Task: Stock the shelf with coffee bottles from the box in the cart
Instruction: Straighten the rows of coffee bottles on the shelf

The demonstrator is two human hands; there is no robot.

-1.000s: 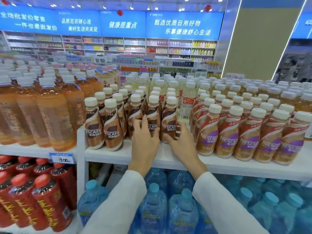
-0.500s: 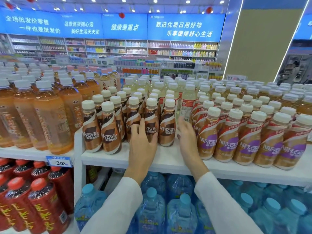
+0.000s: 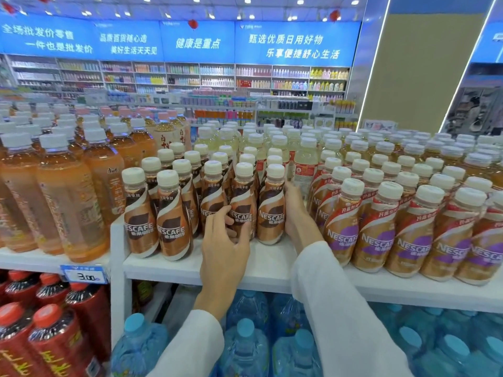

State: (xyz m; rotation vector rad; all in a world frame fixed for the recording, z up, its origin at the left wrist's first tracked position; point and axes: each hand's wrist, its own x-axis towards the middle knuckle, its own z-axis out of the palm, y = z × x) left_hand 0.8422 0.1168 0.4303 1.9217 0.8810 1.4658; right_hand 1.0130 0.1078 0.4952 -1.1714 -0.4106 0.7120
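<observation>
Now gripping one front coffee bottle (image 3: 243, 205) low on its label with the left hand (image 3: 224, 248), fingers (image 3: 215, 217) curled round it, no longer laid flat on the fronts as a second ago. Pressing with the right hand (image 3: 297, 216) on the side of the end bottle (image 3: 272, 208), fingers straight, moved there from the shelf (image 3: 266, 268) front into the gap beside the purple-label bottles (image 3: 375, 227). Probably squaring the brown row, standing upright on the shelf. Seems to close this batch; next, likely back to the box in the cart, both out of view.
</observation>
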